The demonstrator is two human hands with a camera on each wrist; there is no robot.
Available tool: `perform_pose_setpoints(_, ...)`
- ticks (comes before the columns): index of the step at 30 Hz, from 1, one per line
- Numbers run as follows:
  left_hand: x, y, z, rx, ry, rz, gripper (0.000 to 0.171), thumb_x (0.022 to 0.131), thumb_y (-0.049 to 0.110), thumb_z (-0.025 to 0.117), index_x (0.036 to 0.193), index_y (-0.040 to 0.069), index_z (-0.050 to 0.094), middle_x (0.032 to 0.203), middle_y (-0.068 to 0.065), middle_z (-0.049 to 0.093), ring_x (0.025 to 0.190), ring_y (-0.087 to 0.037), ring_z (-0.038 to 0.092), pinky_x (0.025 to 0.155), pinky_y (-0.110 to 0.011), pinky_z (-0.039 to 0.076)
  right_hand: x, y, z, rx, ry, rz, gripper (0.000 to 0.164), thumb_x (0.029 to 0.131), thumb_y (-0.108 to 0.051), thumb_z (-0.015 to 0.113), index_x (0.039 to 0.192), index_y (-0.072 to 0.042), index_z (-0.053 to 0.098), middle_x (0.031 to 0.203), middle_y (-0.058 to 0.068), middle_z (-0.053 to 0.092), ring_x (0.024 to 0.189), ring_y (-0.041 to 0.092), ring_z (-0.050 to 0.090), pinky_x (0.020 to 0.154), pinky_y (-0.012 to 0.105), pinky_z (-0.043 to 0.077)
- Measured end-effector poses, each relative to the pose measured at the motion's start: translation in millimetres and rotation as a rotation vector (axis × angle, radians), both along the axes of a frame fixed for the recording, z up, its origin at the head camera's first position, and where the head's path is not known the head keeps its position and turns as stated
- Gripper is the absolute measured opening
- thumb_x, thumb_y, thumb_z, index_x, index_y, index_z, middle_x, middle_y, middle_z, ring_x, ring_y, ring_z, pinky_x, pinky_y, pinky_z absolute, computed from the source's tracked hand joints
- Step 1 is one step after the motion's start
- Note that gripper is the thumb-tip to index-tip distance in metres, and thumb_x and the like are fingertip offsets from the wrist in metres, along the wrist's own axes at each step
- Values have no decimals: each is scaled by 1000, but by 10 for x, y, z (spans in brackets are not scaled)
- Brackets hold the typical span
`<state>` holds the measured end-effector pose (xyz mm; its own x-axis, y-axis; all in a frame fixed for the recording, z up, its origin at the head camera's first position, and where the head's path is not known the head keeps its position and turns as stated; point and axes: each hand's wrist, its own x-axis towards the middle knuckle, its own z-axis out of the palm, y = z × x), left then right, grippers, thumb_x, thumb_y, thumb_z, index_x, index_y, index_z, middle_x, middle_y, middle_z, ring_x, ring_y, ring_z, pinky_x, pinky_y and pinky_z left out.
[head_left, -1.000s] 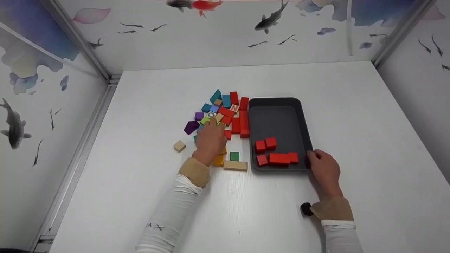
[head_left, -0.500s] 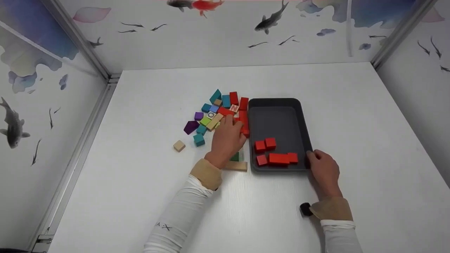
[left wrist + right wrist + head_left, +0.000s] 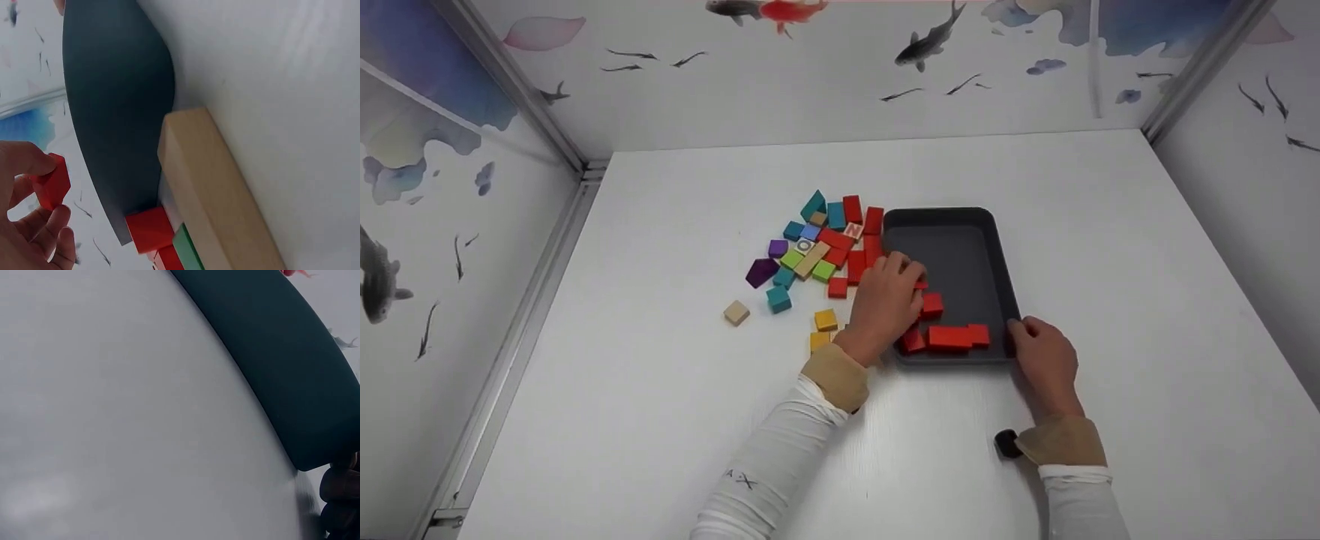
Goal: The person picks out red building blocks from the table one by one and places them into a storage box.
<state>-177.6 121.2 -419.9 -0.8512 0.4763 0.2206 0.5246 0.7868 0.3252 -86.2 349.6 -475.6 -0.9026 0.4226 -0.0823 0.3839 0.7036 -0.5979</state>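
Between thumb and fingers, my left hand (image 3: 885, 300) pinches a red block (image 3: 53, 183), clear in the left wrist view. That hand is over the left side of a dark grey tray (image 3: 945, 251). Inside the tray, several red blocks (image 3: 949, 338) lie near its front edge, some partly hidden behind the hand. My right hand (image 3: 1044, 364) grips the tray's front right corner, thumb at the rim. In the right wrist view only a few dark fingers (image 3: 340, 486) show by the tray's outer wall (image 3: 281, 365).
Left of the tray lies a cluster of coloured blocks, among them a purple pentagonal block (image 3: 762, 272), a teal cube (image 3: 778, 299) and a red block (image 3: 838, 287). A plain wooden cube (image 3: 736, 313) sits apart. A long wooden block (image 3: 208, 180) lies by the tray's front left corner.
My left hand has moved right, from the middle of the block cluster past the red blocks to over the tray, and now holds a red block. The right hand stays at the tray corner.
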Motion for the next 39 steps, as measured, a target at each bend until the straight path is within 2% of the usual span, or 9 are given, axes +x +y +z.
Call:
perform_pose_setpoints(9, 100, 210, -66, 47, 27, -53, 19, 82, 30, 63, 98, 23, 55, 103, 6, 51, 91, -11, 46, 76, -26, 40, -14, 8, -6, 51, 10, 17, 38, 90, -40, 40, 65, -12, 46, 61, 3, 42, 59, 20, 38, 53, 31, 28)
perform_pose_setpoints(17, 131, 352, -178, 82, -17, -68, 17, 81, 35, 63, 84, 23, 52, 89, 10, 56, 84, -9, 46, 70, -26, 37, -23, -12, 3, 37, -1, -2, 37, 90, -40, 41, 67, -11, 47, 62, 4, 44, 60, 21, 38, 54, 32, 28)
perform_pose_setpoints(24, 133, 384, -269, 143, 12, -64, 17, 82, 35, 62, 90, 24, 52, 92, 12, 57, 92, -10, 44, 76, -28, 36, -19, -14, 14, 24, -9, -17, 37, 90, -40, 41, 67, -12, 46, 63, 4, 43, 61, 21, 38, 55, 32, 28)
perform_pose_setpoints(29, 117, 357, -299, 186, -38, -39, 20, 81, 36, 64, 93, 25, 53, 93, 13, 57, 93, -9, 43, 79, -28, 36, -20, -28, 9, 1, -6, -12, 38, 90, -42, 40, 68, -11, 46, 65, 4, 42, 63, 21, 37, 56, 32, 27)
perform_pose_setpoints(39, 121, 373, -336, 138, -126, -16, 20, 79, 38, 65, 92, 26, 56, 88, 14, 58, 95, -9, 44, 82, -30, 35, -3, -1, -25, -7, -17, -16, 39, 91, -43, 38, 71, -11, 50, 66, 5, 44, 64, 22, 39, 57, 32, 28)
